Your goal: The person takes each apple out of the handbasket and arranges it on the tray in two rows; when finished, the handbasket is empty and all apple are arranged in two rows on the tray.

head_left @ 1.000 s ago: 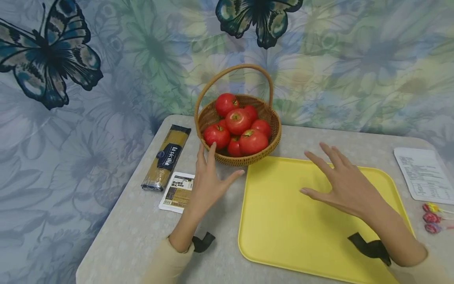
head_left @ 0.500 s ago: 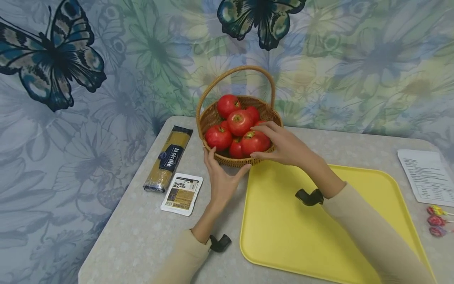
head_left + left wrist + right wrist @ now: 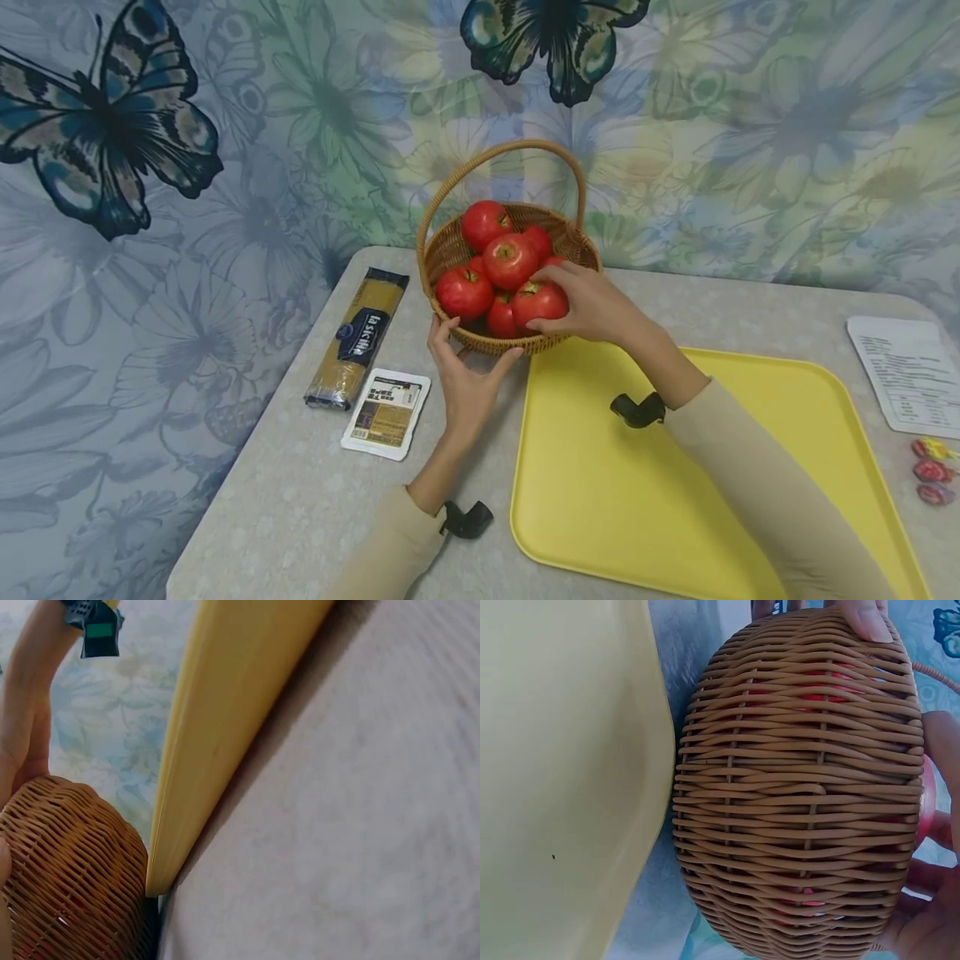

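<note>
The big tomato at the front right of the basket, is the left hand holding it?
No, the right hand grips that tomato, while the left hand holds the rim of the wicker basket.

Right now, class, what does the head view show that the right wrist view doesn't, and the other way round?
Only the head view shows the printed sheet and the sweets. Only the right wrist view shows red through gaps in the weave of the basket. Both share the basket, part of the tray, tomato, left hand and right hand.
</note>
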`<state>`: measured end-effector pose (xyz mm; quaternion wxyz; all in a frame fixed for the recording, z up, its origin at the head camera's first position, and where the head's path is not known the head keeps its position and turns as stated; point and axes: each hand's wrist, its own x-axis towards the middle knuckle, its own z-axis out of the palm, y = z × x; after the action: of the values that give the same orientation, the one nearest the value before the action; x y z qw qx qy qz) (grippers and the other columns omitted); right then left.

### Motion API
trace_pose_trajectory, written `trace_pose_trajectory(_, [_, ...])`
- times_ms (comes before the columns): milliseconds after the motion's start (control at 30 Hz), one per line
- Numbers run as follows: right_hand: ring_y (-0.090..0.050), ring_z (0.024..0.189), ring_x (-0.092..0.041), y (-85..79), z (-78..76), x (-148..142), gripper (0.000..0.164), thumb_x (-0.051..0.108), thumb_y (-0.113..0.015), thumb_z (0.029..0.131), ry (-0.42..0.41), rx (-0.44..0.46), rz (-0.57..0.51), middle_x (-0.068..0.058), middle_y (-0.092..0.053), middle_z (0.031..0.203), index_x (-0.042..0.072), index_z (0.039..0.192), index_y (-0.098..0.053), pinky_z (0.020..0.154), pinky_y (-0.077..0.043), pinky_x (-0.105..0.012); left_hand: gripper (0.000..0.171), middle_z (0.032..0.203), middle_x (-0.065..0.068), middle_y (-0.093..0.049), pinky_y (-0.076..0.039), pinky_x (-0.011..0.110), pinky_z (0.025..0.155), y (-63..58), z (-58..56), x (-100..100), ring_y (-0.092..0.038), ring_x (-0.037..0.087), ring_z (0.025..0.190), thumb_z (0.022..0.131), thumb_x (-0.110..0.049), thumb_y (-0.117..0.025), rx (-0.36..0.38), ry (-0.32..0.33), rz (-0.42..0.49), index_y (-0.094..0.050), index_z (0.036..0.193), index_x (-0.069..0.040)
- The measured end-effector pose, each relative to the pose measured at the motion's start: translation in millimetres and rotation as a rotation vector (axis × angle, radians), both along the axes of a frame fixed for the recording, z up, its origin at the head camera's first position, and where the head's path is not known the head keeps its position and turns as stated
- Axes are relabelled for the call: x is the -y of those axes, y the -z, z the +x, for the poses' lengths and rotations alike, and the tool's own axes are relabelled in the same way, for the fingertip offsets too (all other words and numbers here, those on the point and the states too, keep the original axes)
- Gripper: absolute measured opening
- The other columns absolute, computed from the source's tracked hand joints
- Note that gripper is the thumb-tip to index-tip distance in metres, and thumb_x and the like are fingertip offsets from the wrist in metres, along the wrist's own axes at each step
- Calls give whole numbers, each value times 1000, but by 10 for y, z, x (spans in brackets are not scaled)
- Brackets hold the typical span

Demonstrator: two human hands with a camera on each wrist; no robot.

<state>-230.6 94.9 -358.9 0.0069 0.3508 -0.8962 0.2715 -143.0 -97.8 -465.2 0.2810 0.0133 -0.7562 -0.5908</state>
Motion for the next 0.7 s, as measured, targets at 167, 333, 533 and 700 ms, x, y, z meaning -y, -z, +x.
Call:
trace_pose_trajectory(167, [-58, 112, -26, -10, 10, -45, 59, 34, -83, 76, 3, -69, -140, -9, -60, 122, 11, 125, -59, 92, -52, -45, 87, 162, 4, -9, -44, 44, 103, 7, -6, -7, -16, 19, 149, 74, -36, -86, -23, 4, -8, -32, 138, -13])
trace_pose_trajectory(333, [-58, 110, -21, -164, 181, -221, 64, 28, -88, 72, 22, -165, -305, -6, -60, 123, 11, 126, -58, 87, -54, -41, 87, 162, 4, -9, -45, 44, 103, 32, -7, -15, -17, 19, 149, 74, -34, -86, -30, 5, -10, -32, 139, -12])
trace_pose_trajectory(533, [-58, 114, -19, -147, 544, -618, 71, 20, -91, 67, 72, -194, -331, -5, -59, 129, 12, 129, -57, 77, -58, -32, 87, 162, 3, -10, -46, 40, 102, 44, -25, -18, -20, 16, 148, 73, -34, -87, -39, -3, -6, -33, 138, -11])
trace_pose_trajectory(700, [-59, 110, -19, 225, 686, -835, 72, 17, -92, 64, 63, -144, -291, -6, -59, 127, 10, 126, -57, 73, -59, -33, 87, 162, 5, -10, -46, 42, 102, 47, -51, -28, -18, 19, 149, 73, -33, -87, -46, -4, -16, -33, 138, -9])
